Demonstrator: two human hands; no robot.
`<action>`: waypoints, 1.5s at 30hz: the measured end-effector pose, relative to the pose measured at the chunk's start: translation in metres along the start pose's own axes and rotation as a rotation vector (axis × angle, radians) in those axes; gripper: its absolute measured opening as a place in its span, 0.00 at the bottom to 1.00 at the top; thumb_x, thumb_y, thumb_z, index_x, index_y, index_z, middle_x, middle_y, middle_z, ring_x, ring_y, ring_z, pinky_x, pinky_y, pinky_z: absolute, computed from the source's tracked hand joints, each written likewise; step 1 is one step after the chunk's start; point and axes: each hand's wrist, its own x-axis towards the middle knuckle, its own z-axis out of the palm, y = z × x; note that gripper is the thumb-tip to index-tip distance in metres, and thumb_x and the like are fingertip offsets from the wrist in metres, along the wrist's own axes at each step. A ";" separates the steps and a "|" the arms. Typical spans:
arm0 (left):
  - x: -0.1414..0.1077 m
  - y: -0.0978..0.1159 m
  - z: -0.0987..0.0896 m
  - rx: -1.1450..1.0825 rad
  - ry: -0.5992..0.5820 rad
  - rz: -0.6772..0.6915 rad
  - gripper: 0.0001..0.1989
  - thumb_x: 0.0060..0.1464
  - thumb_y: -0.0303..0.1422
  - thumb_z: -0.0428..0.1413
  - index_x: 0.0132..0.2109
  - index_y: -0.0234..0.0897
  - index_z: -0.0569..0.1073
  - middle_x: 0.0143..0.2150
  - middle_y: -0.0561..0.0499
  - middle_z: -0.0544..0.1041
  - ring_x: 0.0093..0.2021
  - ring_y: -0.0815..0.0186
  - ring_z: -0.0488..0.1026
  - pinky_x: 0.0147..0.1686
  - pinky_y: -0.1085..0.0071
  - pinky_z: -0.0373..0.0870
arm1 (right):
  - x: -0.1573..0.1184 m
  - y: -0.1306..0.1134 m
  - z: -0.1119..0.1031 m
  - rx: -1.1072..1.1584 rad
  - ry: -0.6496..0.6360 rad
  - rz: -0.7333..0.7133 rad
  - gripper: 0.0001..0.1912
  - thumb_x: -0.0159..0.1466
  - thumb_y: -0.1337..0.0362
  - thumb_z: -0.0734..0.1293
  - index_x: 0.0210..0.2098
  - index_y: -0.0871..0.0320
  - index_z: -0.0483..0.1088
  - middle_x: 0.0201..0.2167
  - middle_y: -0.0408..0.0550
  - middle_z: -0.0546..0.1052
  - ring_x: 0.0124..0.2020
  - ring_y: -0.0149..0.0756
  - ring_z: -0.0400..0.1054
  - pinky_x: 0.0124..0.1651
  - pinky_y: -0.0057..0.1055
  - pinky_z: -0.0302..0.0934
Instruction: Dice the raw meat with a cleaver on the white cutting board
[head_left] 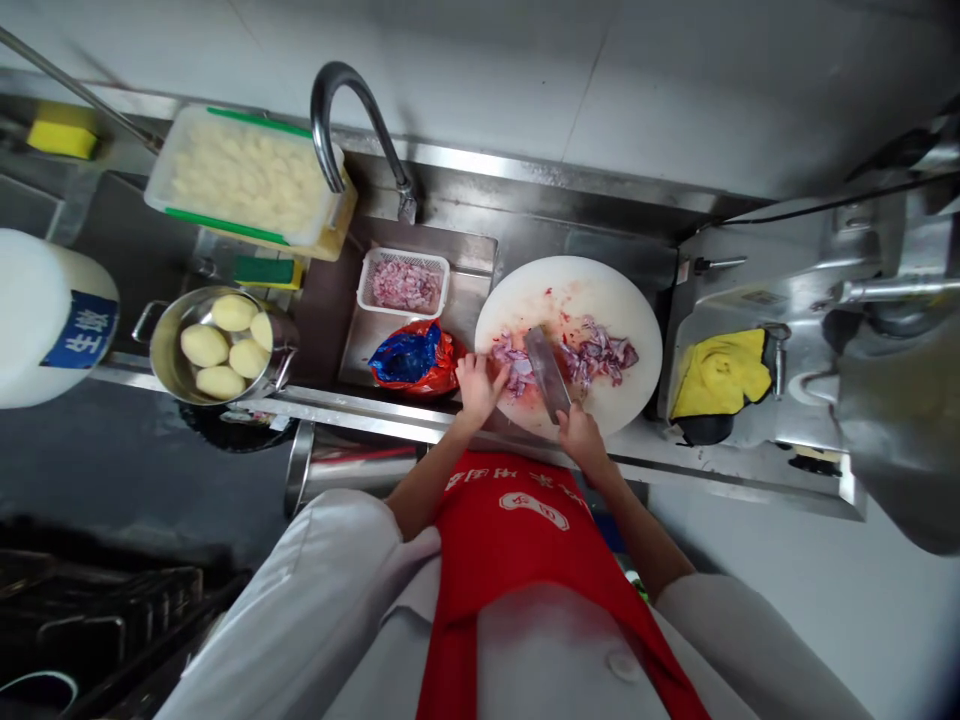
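The right hand [581,437] has its fingers closed round the handle of a cleaver [549,375], whose blade slants over the white round board [517,290] between two heaps of meat. The left heap [516,365] is by the left hand [480,388], which is at the board's left edge, thumb set apart from the fingers and reaching to the meat; whether they pinch any of it I cannot tell. The right heap [600,355] lies across the blade, in loose strips, with red stains on the board above. Just left of the left hand is a red and blue bag [412,357], and behind that a white basket [364,287] holds pink chopped bits [405,287].
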 end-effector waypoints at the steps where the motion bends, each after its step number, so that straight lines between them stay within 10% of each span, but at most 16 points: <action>1: -0.002 0.003 0.002 0.012 0.012 -0.051 0.22 0.60 0.50 0.56 0.48 0.34 0.76 0.47 0.35 0.72 0.54 0.44 0.65 0.52 0.50 0.61 | 0.009 -0.003 -0.003 0.022 0.020 -0.024 0.16 0.72 0.64 0.57 0.55 0.64 0.65 0.45 0.60 0.78 0.48 0.44 0.73 0.46 0.31 0.61; 9: 0.000 0.042 0.022 -0.279 -0.211 -0.069 0.08 0.56 0.35 0.60 0.38 0.34 0.73 0.41 0.39 0.76 0.47 0.51 0.70 0.48 0.55 0.66 | 0.044 0.037 -0.021 0.051 0.132 0.065 0.18 0.72 0.61 0.56 0.54 0.66 0.66 0.46 0.62 0.77 0.49 0.46 0.72 0.46 0.32 0.61; 16: 0.027 0.034 -0.016 -0.940 -0.473 -0.322 0.21 0.45 0.46 0.67 0.34 0.35 0.71 0.27 0.54 0.73 0.24 0.71 0.68 0.25 0.75 0.64 | 0.038 0.047 -0.021 0.067 0.116 0.048 0.17 0.72 0.62 0.56 0.54 0.65 0.66 0.45 0.61 0.77 0.48 0.46 0.72 0.46 0.33 0.60; 25: 0.004 -0.019 -0.043 -0.708 -0.341 -0.489 0.23 0.36 0.47 0.71 0.28 0.32 0.75 0.22 0.55 0.72 0.20 0.74 0.64 0.19 0.78 0.57 | 0.030 0.000 -0.049 -0.048 0.132 -0.022 0.17 0.73 0.62 0.54 0.55 0.65 0.65 0.42 0.62 0.78 0.44 0.47 0.74 0.44 0.34 0.60; 32: -0.004 -0.011 -0.048 -0.793 -0.318 -0.576 0.26 0.36 0.52 0.70 0.28 0.32 0.75 0.19 0.55 0.70 0.17 0.75 0.59 0.16 0.78 0.52 | 0.018 -0.063 -0.056 -0.001 0.279 -0.125 0.25 0.75 0.56 0.49 0.61 0.66 0.60 0.37 0.60 0.78 0.39 0.48 0.74 0.41 0.34 0.60; 38: 0.019 0.024 -0.054 -1.122 -0.343 -0.513 0.25 0.38 0.50 0.71 0.30 0.31 0.77 0.24 0.53 0.73 0.20 0.76 0.62 0.20 0.77 0.58 | 0.031 -0.035 -0.042 0.015 0.212 -0.076 0.19 0.74 0.60 0.52 0.56 0.64 0.63 0.37 0.58 0.79 0.38 0.44 0.73 0.38 0.32 0.58; 45: 0.031 0.022 -0.012 -1.008 -0.284 -0.538 0.21 0.40 0.45 0.71 0.28 0.32 0.75 0.24 0.54 0.73 0.22 0.75 0.65 0.23 0.77 0.61 | 0.026 0.000 -0.037 -0.033 0.181 0.054 0.18 0.73 0.61 0.53 0.53 0.64 0.66 0.39 0.60 0.78 0.42 0.47 0.73 0.40 0.33 0.58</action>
